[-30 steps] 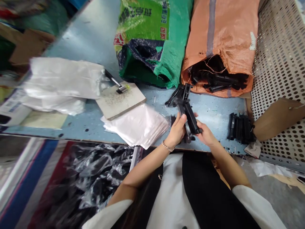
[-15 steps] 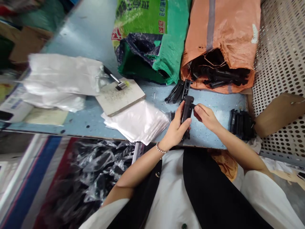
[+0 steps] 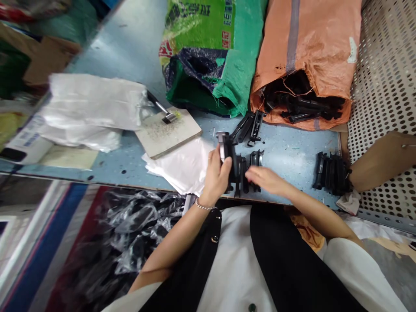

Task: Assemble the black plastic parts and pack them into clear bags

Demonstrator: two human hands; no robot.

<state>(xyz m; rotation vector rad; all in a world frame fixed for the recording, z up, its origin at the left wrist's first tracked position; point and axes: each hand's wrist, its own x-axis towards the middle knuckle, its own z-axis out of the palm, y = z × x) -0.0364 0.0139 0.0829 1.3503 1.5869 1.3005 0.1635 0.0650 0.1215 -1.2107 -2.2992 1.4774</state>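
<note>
My left hand (image 3: 216, 177) is wrapped round a long black plastic part (image 3: 229, 149), holding it upright above the table's front edge. To its right, several similar black parts (image 3: 241, 175) stand in a row, with another small cluster of black parts (image 3: 256, 158) just behind. My right hand (image 3: 267, 180) is among these, its fingers drawn together and pointing left; what lies at the fingertips is hidden. Further back, a black slotted part (image 3: 256, 128) lies with a few others by the mouth of the orange sack (image 3: 318, 39).
The orange sack holds several black parts. Left of it lies a green sack (image 3: 243, 69). A stained board (image 3: 169, 138) with a metal-headed tool (image 3: 167, 117) rests on white plastic bags (image 3: 183, 169). More black parts (image 3: 331, 173) stand at right, near a perforated panel (image 3: 383, 86).
My left hand has moved left with the black part. My right hand has left that part and come down to the row on the table. The slotted part behind now shows fully.
</note>
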